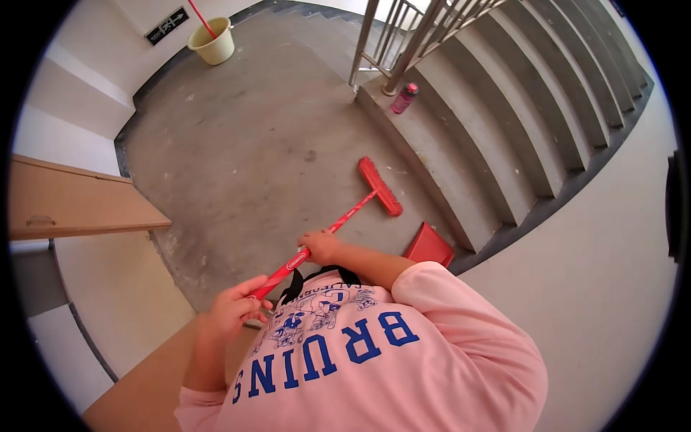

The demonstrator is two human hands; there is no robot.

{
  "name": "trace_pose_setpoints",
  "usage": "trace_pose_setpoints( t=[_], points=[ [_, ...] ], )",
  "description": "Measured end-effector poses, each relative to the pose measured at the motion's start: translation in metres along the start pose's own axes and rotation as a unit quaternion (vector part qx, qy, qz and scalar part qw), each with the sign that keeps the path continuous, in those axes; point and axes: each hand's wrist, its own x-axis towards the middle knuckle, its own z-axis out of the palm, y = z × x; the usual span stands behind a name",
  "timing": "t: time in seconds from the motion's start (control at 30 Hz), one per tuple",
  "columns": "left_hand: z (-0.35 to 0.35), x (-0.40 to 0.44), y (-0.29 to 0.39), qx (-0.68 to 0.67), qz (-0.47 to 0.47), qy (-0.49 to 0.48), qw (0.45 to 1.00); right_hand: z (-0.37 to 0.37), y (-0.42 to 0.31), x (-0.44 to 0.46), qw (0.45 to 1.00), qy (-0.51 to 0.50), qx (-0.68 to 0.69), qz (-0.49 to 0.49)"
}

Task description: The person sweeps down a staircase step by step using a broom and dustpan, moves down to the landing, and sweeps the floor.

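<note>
A red broom (350,213) slants across the view, its bristled head (380,187) resting on the grey floor. My right hand (320,246) is closed around the middle of the handle. Near the top end of the handle, my left hand (234,306) grips it loosely, with some fingers partly unfurled. A red dustpan (430,245) lies to the right of the broom, partly hidden behind my right forearm.
Concrete stairs (497,129) rise on the right beside a metal railing (403,47). A pink bottle (404,99) stands on a low step. A pale bucket (212,45) with a red stick is at the back left. A wooden door (79,200) juts in from the left.
</note>
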Motion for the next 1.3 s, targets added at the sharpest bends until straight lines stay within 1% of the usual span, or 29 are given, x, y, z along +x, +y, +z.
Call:
trace_pose_setpoints(
  t=[0.03, 0.1, 0.17, 0.2, 0.3, 0.4, 0.5, 0.6, 0.67, 0.77, 0.87, 0.97, 1.07, 1.17, 1.27, 1.3],
  points=[
    [0.004, -0.011, 0.005, 0.002, 0.040, 0.019, 0.999, -0.003, -0.009, 0.006, 0.999, -0.027, 0.004, -0.018],
    [0.010, -0.028, 0.014, 0.008, 0.118, 0.054, 0.991, -0.012, -0.026, 0.014, 0.999, -0.009, 0.036, -0.033],
    [0.016, -0.033, 0.012, 0.059, 0.254, 0.096, 0.961, -0.024, -0.041, 0.014, 0.997, 0.011, 0.057, -0.046],
    [0.018, -0.032, 0.013, 0.085, 0.320, 0.114, 0.937, -0.034, -0.047, 0.015, 0.997, 0.023, 0.060, -0.054],
    [0.026, -0.023, 0.021, 0.136, 0.380, 0.141, 0.904, -0.058, -0.052, 0.014, 0.996, 0.035, 0.057, -0.050],
    [0.035, -0.006, 0.032, 0.131, 0.439, 0.134, 0.879, -0.078, -0.041, 0.014, 0.996, 0.058, 0.051, -0.045],
    [0.050, 0.020, 0.041, 0.097, 0.442, 0.128, 0.882, -0.091, -0.011, 0.013, 0.995, 0.090, 0.029, -0.037],
    [0.069, 0.054, 0.046, 0.059, 0.391, 0.154, 0.905, -0.099, 0.033, 0.015, 0.994, 0.111, 0.000, -0.003],
    [0.074, 0.091, 0.041, 0.040, 0.341, 0.146, 0.928, -0.090, 0.075, 0.022, 0.990, 0.133, -0.003, 0.054],
    [0.080, 0.142, 0.032, -0.010, 0.308, 0.128, 0.943, -0.094, 0.116, 0.016, 0.985, 0.159, -0.007, 0.070],
    [0.086, 0.150, 0.039, 0.046, 0.323, 0.162, 0.932, -0.089, 0.131, 0.022, 0.981, 0.171, 0.017, 0.085],
    [0.092, 0.137, 0.058, 0.061, 0.289, 0.199, 0.934, -0.099, 0.118, 0.027, 0.990, 0.121, 0.034, 0.064],
    [0.094, 0.129, 0.067, 0.043, 0.320, 0.198, 0.926, -0.102, 0.107, 0.036, 0.994, 0.090, 0.039, 0.054],
    [0.089, 0.119, 0.065, 0.058, 0.340, 0.239, 0.907, -0.107, 0.093, 0.041, 0.991, 0.110, 0.073, 0.013],
    [0.087, 0.103, 0.066, 0.011, 0.337, 0.255, 0.906, -0.106, 0.077, 0.054, 0.994, 0.089, 0.055, -0.012],
    [0.083, 0.098, 0.065, 0.018, 0.350, 0.267, 0.898, -0.105, 0.070, 0.060, 0.995, 0.085, 0.059, -0.017]
  ],
)
